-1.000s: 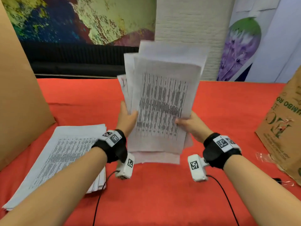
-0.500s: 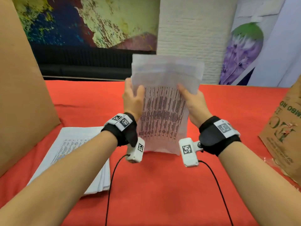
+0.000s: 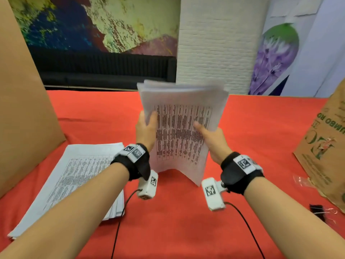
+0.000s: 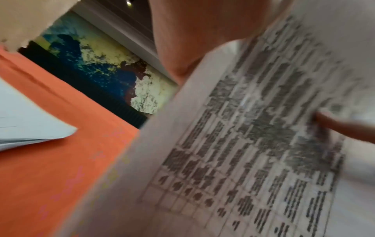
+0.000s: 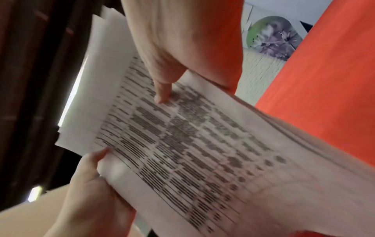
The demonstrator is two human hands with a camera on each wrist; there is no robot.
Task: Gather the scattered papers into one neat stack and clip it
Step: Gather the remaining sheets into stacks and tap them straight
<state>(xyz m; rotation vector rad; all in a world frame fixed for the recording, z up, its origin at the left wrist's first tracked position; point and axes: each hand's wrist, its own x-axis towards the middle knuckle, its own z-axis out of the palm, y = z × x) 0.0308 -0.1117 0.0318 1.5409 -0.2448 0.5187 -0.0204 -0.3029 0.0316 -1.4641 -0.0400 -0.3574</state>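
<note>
I hold a bundle of printed papers (image 3: 179, 131) upright over the red table, its bottom edge bowed and touching the cloth. My left hand (image 3: 146, 126) grips the bundle's left edge, thumb on the front sheet. My right hand (image 3: 207, 133) grips the right edge, thumb pressed on the print. The wrist views show the same papers (image 4: 253, 144) (image 5: 182, 144) close up and blurred. A second stack of papers (image 3: 74, 176) lies flat at the left. A black binder clip (image 3: 317, 209) lies at the right, near my right forearm.
A tall brown cardboard sheet (image 3: 24, 109) stands at the left edge. A brown paper bag (image 3: 324, 152) leans at the right, with a small clear plastic bag (image 3: 301, 181) in front of it. The red table (image 3: 261, 128) reaches back to a white brick pillar.
The loose, fanned sheets have been squared into one tighter bundle. Both hands slid up the edges, then came down; the bundle now tilts left with its bottom edge bowed on the table.
</note>
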